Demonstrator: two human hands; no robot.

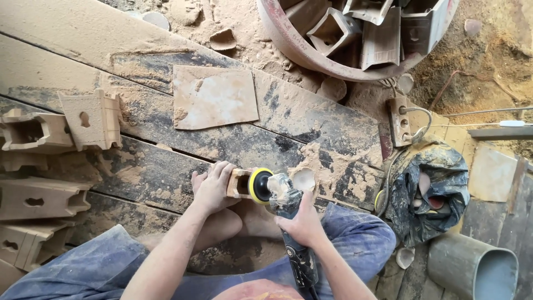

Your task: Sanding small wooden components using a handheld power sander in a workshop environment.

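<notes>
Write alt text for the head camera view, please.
A seated person's left hand steadies a small hollow wooden block while the right hand presses a handheld sander against it, on sawdust-covered planks beside similar blocks.

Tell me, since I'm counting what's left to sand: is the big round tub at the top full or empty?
Well filled. The tub holds many hollow wooden blocks piled up to its rim; its far side is out of frame.

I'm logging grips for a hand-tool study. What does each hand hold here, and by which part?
The left hand grips a small hollow wooden block over its top and outer end. The right hand holds an angle grinder by its body, behind the yellow-rimmed disc.
</notes>
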